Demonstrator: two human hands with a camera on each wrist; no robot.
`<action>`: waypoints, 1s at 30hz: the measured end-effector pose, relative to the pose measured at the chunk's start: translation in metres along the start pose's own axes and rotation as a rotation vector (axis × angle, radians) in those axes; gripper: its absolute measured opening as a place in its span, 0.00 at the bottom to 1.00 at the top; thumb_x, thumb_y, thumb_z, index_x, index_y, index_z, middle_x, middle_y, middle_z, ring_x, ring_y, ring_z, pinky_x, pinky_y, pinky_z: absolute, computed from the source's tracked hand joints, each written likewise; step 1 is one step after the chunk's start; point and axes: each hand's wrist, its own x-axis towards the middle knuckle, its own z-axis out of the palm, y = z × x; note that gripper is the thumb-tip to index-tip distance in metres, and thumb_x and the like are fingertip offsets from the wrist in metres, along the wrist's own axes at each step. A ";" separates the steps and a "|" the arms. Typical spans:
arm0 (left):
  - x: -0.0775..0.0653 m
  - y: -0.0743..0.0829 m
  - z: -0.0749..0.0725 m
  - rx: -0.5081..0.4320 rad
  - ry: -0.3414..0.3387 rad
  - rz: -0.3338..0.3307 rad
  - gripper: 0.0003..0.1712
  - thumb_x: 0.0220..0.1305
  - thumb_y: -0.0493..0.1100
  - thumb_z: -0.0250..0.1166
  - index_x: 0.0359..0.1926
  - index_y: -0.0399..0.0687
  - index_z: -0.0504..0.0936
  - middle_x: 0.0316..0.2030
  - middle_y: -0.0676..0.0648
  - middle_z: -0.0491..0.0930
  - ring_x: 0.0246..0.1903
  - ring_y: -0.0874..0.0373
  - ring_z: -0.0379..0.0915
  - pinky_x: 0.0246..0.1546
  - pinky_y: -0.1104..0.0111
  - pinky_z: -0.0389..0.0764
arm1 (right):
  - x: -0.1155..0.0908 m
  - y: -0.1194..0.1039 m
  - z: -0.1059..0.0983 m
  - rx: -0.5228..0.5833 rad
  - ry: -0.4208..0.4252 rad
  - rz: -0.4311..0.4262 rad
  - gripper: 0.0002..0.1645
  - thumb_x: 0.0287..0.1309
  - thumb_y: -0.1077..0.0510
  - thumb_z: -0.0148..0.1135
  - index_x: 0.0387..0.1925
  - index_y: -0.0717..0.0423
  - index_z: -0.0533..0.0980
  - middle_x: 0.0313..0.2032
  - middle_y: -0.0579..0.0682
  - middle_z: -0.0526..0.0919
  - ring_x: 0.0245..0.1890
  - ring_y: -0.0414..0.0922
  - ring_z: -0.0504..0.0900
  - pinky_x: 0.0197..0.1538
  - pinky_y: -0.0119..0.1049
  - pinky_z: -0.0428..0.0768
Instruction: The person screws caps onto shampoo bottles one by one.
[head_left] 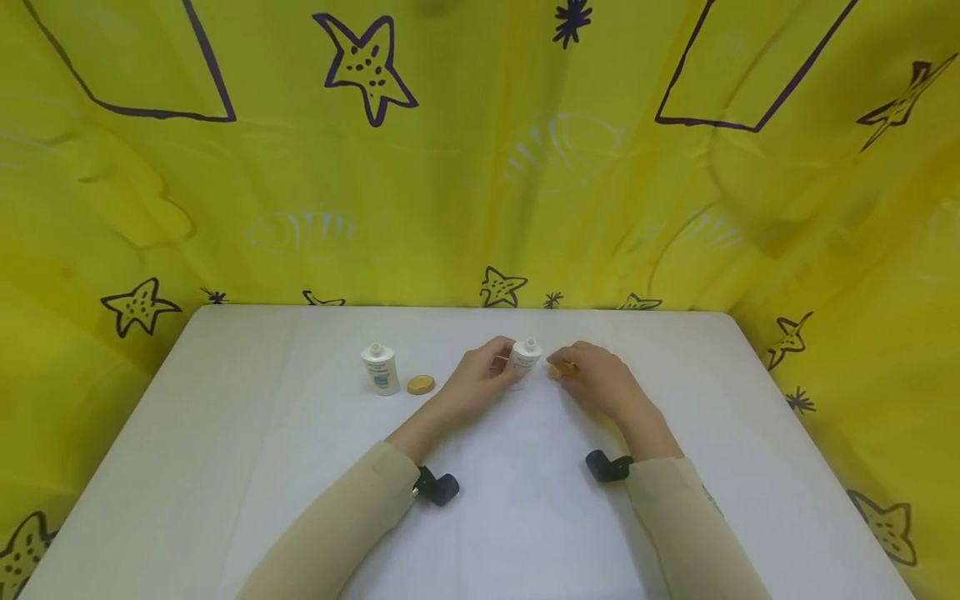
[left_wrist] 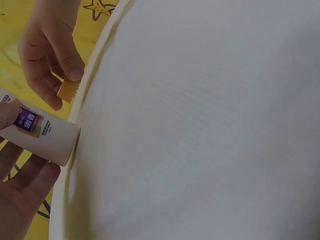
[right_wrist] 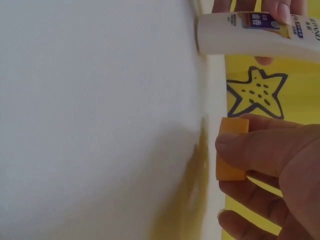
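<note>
My left hand (head_left: pixel 474 379) grips a white bottle (head_left: pixel 525 357) around its body, thumb across the label side. Its neck is uncapped and points up; a purple label (left_wrist: pixel 28 121) shows in the left wrist view. To the right of the bottle, my right hand (head_left: pixel 600 379) pinches a yellow-orange cap (right_wrist: pixel 232 150) between thumb and fingers, close to the tabletop. The cap is apart from the bottle. Left of my left hand stands a second white bottle (head_left: pixel 381 370), also uncapped, and beside it a round golden cap (head_left: pixel 421 384) lies on the table.
The white-covered table (head_left: pixel 300 492) ends at a back edge just beyond the bottles. Behind it hangs a yellow curtain (head_left: pixel 450 183) with drawn stars and fish. Black wrist cameras (head_left: pixel 441 487) stick out from both cuffs.
</note>
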 end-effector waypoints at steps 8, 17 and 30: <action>-0.018 0.007 -0.012 0.046 0.017 0.018 0.19 0.70 0.48 0.63 0.59 0.54 0.74 0.55 0.48 0.81 0.54 0.54 0.80 0.56 0.61 0.79 | -0.005 -0.012 0.001 0.060 0.054 -0.071 0.19 0.61 0.61 0.67 0.55 0.49 0.80 0.49 0.50 0.84 0.49 0.51 0.81 0.56 0.52 0.78; -0.043 0.007 -0.031 0.004 0.076 0.014 0.19 0.69 0.45 0.65 0.59 0.51 0.75 0.54 0.46 0.81 0.54 0.53 0.79 0.56 0.61 0.80 | -0.011 -0.026 -0.005 0.120 0.129 -0.119 0.20 0.61 0.59 0.69 0.55 0.47 0.80 0.47 0.45 0.84 0.45 0.46 0.82 0.52 0.48 0.79; -0.067 0.004 -0.045 -0.049 0.075 0.066 0.19 0.69 0.43 0.65 0.58 0.50 0.75 0.50 0.48 0.82 0.51 0.55 0.78 0.54 0.62 0.81 | -0.034 -0.044 -0.013 0.190 0.211 -0.186 0.20 0.59 0.57 0.71 0.54 0.47 0.80 0.45 0.43 0.85 0.41 0.41 0.83 0.39 0.36 0.81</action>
